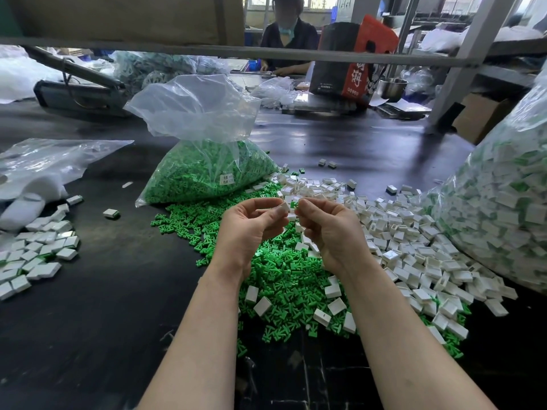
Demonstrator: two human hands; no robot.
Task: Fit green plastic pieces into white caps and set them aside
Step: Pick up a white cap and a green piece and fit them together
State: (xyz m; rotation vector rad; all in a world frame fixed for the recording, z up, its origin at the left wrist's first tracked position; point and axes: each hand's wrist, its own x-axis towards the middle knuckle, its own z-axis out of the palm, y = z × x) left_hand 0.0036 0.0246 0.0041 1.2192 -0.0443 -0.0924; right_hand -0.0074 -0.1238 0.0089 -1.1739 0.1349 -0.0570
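My left hand (251, 224) pinches a small white cap (284, 207) between thumb and fingertips, raised above the table. My right hand (327, 224) faces it, fingertips pinching a green plastic piece (294, 205) right against the cap. Below both hands lies a heap of loose green pieces (278, 279). Loose white caps (414, 241) spread out to the right. A group of finished caps (38, 255) lies at the left on the dark table (118, 291).
An open clear bag of green pieces (207, 170) stands behind my hands. A big bag of white caps (503, 208) fills the right edge. Crumpled plastic (44, 164) lies far left. Another person sits across the table, behind a metal rail (266, 53).
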